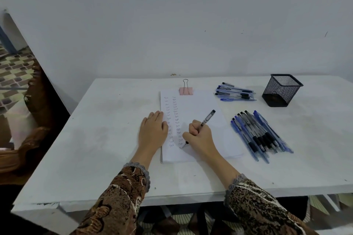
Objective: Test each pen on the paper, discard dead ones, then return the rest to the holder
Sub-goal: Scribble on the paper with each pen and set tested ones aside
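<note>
From the head camera we're looking down at a white table, and right in the centre of the frame sits the paper, a pink binder clip on its top edge. The left hand lies flat, fingers straight and together, pressing the sheet's left edge. The right hand is curled round a clear black-tipped pen – its tip touches the page at the foot of the second column of small written words, its cap end slanting toward the upper right. To the right of the paper we've got a large pile of pens fanned on the table; above it, right of centre, a smaller bundle of pens. Just beside that bundle, further right, the black mesh holder stands upright – we can't make out any pens in it. Patterned brown sleeves fill the bottom of the frame.
</note>
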Action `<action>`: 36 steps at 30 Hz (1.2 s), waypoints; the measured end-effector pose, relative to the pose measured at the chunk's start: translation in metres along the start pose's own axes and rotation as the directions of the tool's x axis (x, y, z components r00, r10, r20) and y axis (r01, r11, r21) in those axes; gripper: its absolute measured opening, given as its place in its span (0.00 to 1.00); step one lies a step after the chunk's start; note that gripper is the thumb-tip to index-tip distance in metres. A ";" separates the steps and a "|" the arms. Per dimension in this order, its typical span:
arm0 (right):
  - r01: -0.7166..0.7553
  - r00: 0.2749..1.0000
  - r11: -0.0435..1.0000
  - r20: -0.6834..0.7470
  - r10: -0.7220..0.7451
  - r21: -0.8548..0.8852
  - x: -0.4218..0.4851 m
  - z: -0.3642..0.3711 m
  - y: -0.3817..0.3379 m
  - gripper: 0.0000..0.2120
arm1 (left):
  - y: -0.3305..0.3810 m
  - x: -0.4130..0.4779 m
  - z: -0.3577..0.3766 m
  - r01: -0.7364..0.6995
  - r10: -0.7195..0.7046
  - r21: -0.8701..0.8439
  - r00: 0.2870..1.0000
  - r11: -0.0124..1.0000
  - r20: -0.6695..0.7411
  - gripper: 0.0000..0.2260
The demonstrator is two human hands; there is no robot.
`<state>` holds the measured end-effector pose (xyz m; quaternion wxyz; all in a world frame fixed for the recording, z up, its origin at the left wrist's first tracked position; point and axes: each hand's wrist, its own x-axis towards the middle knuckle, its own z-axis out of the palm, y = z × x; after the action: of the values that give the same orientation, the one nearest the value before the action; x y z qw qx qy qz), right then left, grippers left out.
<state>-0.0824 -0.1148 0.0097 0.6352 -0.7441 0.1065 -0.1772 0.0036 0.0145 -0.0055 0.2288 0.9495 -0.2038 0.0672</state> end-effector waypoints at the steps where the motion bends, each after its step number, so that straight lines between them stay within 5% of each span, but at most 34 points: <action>1: -0.027 1.000 0.998 0.003 0.027 0.049 0.001 -0.001 -0.001 0.24 | 0.000 0.000 0.000 -0.002 0.002 -0.002 1.000 1.000 -0.002 0.20; 5: -0.230 0.972 0.884 0.047 0.232 0.407 0.011 -0.009 -0.007 0.22 | 0.000 0.001 0.002 0.010 -0.010 -0.007 1.000 1.000 0.016 0.20; 8: -0.364 0.931 0.835 0.129 0.342 0.413 0.019 -0.008 -0.019 0.14 | -0.001 0.002 0.003 0.009 -0.009 -0.004 1.000 1.000 0.007 0.20; 11: -0.331 0.937 0.865 0.028 0.347 0.377 0.026 -0.007 -0.020 0.17 | -0.001 0.001 0.002 0.012 -0.012 -0.014 1.000 1.000 0.012 0.20; 16: -0.249 0.947 0.941 -0.144 0.285 0.229 0.028 -0.013 -0.014 0.13 | -0.001 0.001 0.001 0.005 -0.005 -0.018 1.000 1.000 0.006 0.19; 28: -0.179 0.976 0.982 -0.134 0.169 -0.059 0.024 -0.018 -0.020 0.11 | 0.000 0.000 0.000 0.008 -0.007 -0.032 1.000 0.999 0.016 0.20; 33: -0.156 0.986 0.844 -0.133 0.101 -0.514 0.043 -0.070 -0.040 0.14 | -0.001 0.001 0.001 0.017 -0.016 -0.037 0.999 0.999 0.030 0.20; 36: -0.225 0.963 0.786 -0.255 0.089 -0.576 0.057 -0.117 -0.048 0.16 | 0.001 0.000 -0.001 0.007 -0.007 -0.038 1.000 0.999 0.004 0.20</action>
<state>-0.0803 -0.2347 0.0797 0.3641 -0.8717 0.2866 -0.1594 0.0028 0.0143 -0.0044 0.2468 0.9458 -0.2023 0.0608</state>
